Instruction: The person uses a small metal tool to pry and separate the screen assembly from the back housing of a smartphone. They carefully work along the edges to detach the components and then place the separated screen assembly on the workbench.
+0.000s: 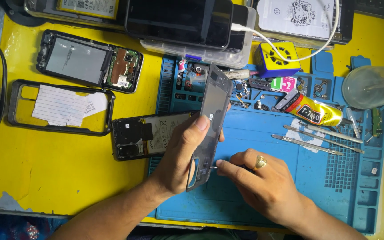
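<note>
Yellow surface [58,178], blue mat [263,142]. Left hand [181,151] clamped on phone frame [212,120], held edge-up above mat. Right hand [263,182] pinching thin tool [216,167] at lower edge. Risk: tip slip, gouged or cracked frame.

Work surface: a yellow tabletop [58,169], worn and chipped along its near left edge. A blue work mat [334,186] with moulded small compartments covers the right part. Light is even and bright, with soft shadows. Dark gap below the near table edge; floor and walls not visible.
</note>
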